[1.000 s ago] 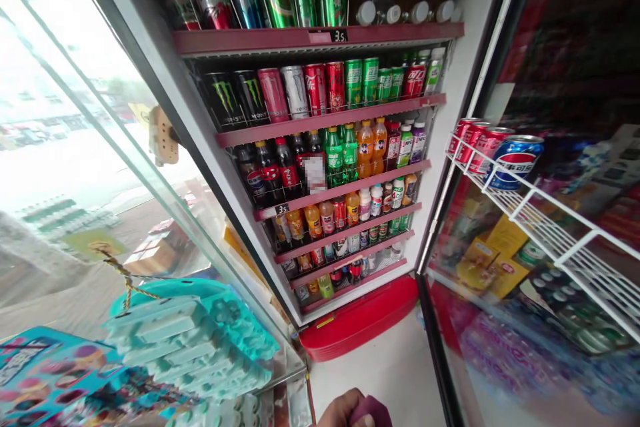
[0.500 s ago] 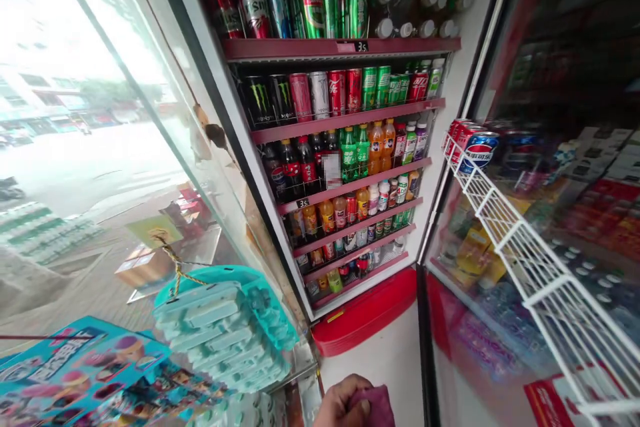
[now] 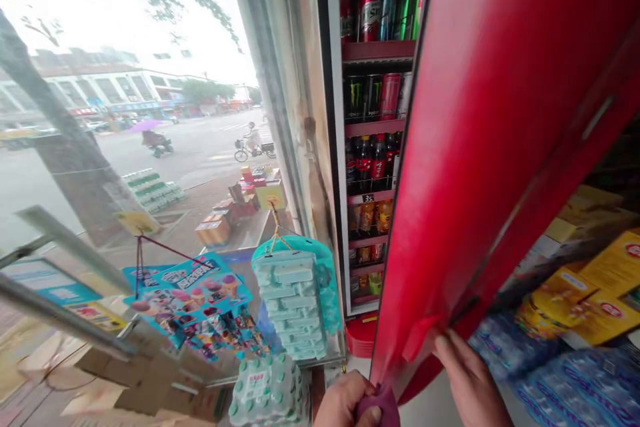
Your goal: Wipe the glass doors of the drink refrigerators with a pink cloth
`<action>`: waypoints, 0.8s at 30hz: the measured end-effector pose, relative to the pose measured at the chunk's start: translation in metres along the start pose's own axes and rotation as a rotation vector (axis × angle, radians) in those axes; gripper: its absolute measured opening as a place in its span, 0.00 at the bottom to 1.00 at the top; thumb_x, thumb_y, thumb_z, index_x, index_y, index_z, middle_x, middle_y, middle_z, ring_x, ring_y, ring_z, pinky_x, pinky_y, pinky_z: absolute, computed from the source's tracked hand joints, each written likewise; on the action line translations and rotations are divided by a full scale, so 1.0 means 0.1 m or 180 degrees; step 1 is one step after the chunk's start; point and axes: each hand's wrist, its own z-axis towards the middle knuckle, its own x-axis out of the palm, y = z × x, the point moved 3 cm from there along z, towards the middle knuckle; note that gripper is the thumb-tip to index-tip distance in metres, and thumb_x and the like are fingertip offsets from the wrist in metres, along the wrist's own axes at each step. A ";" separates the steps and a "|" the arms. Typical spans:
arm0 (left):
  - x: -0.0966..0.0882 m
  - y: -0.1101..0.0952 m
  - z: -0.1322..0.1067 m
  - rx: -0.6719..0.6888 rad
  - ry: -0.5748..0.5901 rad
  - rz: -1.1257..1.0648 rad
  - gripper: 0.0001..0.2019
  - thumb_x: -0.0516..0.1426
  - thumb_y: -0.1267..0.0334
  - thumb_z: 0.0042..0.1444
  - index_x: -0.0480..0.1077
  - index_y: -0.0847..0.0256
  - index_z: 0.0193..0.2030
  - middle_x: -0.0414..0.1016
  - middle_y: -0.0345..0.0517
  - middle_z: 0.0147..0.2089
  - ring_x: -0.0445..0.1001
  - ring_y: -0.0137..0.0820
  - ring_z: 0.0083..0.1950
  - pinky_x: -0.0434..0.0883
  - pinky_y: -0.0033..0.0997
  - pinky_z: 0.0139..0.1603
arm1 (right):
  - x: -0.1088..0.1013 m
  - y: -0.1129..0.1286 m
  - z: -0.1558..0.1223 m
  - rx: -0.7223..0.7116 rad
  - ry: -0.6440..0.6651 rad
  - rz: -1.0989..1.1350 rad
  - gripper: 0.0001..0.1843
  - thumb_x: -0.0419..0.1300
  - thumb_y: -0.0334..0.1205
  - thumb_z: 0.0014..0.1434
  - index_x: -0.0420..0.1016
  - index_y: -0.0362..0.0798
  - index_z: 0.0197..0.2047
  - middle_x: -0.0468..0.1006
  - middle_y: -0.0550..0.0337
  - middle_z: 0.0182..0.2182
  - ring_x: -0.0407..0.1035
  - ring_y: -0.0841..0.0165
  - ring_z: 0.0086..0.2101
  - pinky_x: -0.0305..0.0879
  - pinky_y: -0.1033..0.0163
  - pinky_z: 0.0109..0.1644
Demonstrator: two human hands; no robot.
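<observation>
The red door [image 3: 505, 127] of a drinks fridge fills the right half of the view, swung most of the way across the shelves. My right hand [image 3: 467, 380] rests its fingertips on the door's lower edge, fingers stretched out. My left hand [image 3: 347, 403] is closed on a maroon cloth [image 3: 383, 403] pressed against the door's bottom corner. Behind the door, a narrow strip of shelves [image 3: 377, 50] with cans and cola bottles [image 3: 370, 160] still shows.
A shop window [image 3: 140, 113] on the left looks onto a street. Teal ice trays [image 3: 295, 300] hang by the fridge, beside a colourful ice-cream poster [image 3: 193, 297]. A pack of water bottles [image 3: 267, 393] and cardboard boxes [image 3: 150, 380] lie below. Yellow packages [image 3: 600, 280] sit at the right.
The fridge door has swung from wide open to nearly shut, hiding most shelves and its wire rack. My right hand has come into view on the door's edge.
</observation>
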 end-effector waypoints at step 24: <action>0.17 -0.78 0.59 0.0744 -0.0923 -0.0461 0.14 0.60 0.52 0.72 0.84 0.56 0.53 0.83 0.51 0.54 0.78 0.41 0.56 0.71 0.41 0.63 | 0.12 0.19 -0.29 0.0672 0.1284 0.0638 0.17 0.78 0.50 0.55 0.80 0.49 0.37 0.81 0.62 0.33 0.72 0.63 0.38 0.65 0.61 0.42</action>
